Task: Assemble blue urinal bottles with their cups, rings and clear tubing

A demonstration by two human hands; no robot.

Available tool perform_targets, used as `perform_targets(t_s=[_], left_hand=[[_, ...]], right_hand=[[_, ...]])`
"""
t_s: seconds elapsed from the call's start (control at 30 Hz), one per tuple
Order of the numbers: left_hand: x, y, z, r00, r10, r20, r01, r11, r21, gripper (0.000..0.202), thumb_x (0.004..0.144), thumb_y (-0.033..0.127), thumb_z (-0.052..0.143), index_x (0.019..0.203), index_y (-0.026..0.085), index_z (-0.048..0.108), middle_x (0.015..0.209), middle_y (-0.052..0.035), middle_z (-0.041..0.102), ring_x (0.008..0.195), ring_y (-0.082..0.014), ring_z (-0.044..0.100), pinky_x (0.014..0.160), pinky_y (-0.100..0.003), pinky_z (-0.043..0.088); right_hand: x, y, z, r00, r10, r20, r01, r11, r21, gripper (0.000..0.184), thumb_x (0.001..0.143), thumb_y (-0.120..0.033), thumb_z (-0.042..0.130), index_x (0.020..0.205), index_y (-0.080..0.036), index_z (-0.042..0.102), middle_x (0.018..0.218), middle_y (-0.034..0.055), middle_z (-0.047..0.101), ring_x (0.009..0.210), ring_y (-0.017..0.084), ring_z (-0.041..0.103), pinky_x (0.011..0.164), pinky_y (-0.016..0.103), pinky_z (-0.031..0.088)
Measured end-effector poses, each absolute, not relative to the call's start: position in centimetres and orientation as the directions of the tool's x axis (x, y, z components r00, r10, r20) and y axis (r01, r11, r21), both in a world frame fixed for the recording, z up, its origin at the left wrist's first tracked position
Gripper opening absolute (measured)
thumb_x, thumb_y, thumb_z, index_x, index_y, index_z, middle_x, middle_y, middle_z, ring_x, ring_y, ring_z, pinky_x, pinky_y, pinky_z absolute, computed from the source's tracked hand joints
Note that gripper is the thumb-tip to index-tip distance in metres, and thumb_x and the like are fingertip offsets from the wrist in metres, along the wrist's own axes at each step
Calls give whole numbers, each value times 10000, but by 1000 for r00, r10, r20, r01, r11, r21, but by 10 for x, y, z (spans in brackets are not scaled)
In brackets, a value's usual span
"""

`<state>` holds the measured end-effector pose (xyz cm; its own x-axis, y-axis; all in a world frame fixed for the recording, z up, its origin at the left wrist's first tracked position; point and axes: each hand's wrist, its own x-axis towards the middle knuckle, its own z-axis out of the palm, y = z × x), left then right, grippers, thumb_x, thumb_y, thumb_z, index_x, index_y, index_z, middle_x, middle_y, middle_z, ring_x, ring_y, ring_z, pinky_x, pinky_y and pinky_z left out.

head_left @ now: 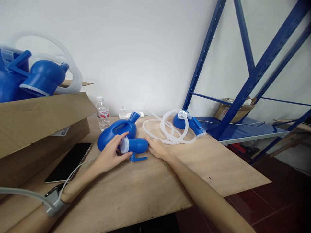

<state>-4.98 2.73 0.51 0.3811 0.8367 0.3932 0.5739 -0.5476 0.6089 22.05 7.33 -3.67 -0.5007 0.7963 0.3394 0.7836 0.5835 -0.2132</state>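
A blue plastic jug (116, 132) with a spout lies on the wooden table (145, 187). In front of it lies a blue cylinder-shaped part (136, 145) with a white rim and a small blue handle. My left hand (110, 155) curls around the white-rimmed end of that part, fingers touching it and the jug. My right hand (157, 148) rests against the part's other end, fingers bent. A coil of clear tubing (167, 129) joined to a blue funnel piece (189, 122) lies further back to the right.
A large open cardboard box (41, 119) at left holds more blue jugs and tubing. A dark phone (69, 161) with a white cable lies by it. A water bottle (103, 113) and a power strip stand near the wall. Blue metal shelving (243, 97) rises at right.
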Motion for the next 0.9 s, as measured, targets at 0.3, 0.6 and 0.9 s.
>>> perform_targets(t_s=[0.3,0.6,0.9], left_hand=[[-54,25,2,475,813,336,790,-562,244,513,861,543,610,1275,242,580,1239,-93,685,994,-311,692,758,-368,495],[-78,29,10,306,637,707,849,-519,100,504,852,541,574,1202,180,612,1102,-153,710,965,-350,681,837,-428,489],[-81,47,-2,239,559,794,809,-567,156,377,955,462,481,1146,161,604,1068,-143,699,1014,-329,622,904,-465,465]], right_hand=[[222,76,-34,-548,664,509,712,690,-133,564,891,-56,479,1447,-155,497,1286,158,620,1172,277,590,1012,460,513],[235,70,2,-433,429,793,817,559,144,383,1007,-343,560,1372,-232,597,1354,146,599,1339,338,453,1168,569,330],[323,67,-8,-84,827,555,996,81,31,404,1009,-438,513,1250,-168,694,1253,189,691,1243,377,550,1187,679,148]])
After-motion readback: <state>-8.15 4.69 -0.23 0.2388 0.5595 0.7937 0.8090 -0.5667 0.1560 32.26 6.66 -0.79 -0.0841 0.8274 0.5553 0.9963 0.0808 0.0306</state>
